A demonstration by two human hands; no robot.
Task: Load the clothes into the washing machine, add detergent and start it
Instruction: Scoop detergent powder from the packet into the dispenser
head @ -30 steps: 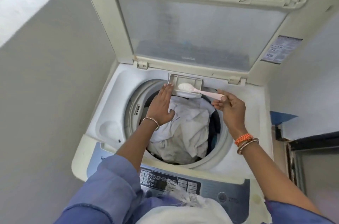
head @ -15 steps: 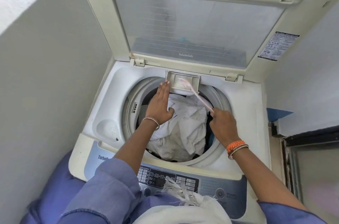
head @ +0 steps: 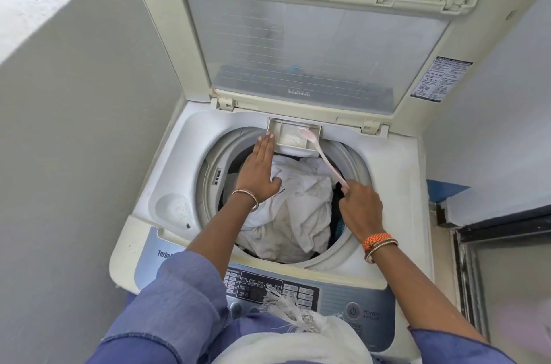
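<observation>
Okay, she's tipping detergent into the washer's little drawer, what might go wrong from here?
1. The long pink plastic spoon, pinched at its far end by the right hand, may wobble and scatter powder over the white clothes.
2. The small grey detergent drawer juts over the drum; a knock might tip it, though the left hand steadies it.

Pink spoon [head: 323, 159] tipped from level and heaped to bowl-down in the detergent drawer [head: 293, 140], white powder [head: 290, 139] now in the tray, right hand [head: 360, 208] drawn nearer over the drum, handle angled steeply.
</observation>
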